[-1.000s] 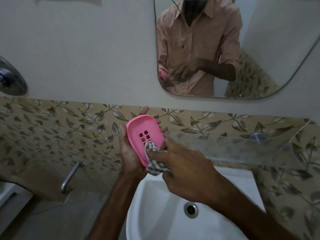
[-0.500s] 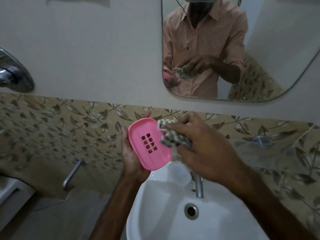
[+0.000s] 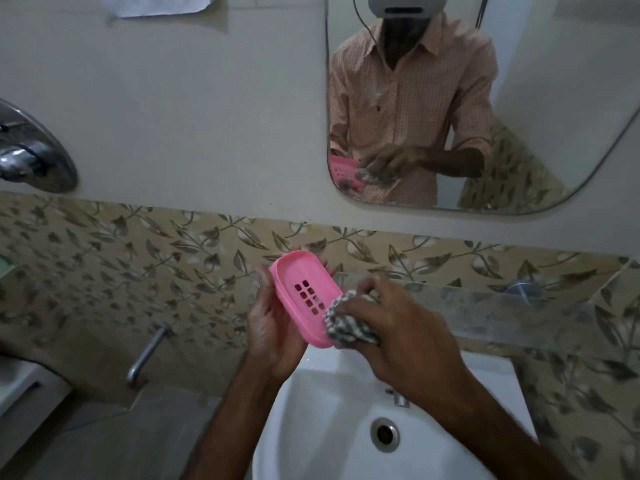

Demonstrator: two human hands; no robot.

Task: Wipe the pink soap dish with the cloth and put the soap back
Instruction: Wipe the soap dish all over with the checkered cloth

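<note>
While the pink soap dish (image 3: 322, 287) is held tilted over the basin (image 3: 311, 410) in the left hand (image 3: 273, 341), grip curled round it, its lower end is wiped with a checked cloth (image 3: 349, 325) clamped in the right hand (image 3: 412, 348); wiping is judged under way; one dish and one cloth are counted; no soap is seen, so it must be found next.

Pink dish (image 3: 291, 275), checked cloth (image 3: 349, 327), leafy tiles (image 3: 121, 265).
From my station I see the dish as one solid pink; the cloth carries a grey-and-white check. The tiles are beige, patterned with grey-brown leaves on thin vines. The sink (image 3: 329, 410) is plain white, the wall (image 3: 190, 116) off-white. In the mirror (image 3: 571, 81), the shirt (image 3: 408, 109) shows a fine peach check.
</note>
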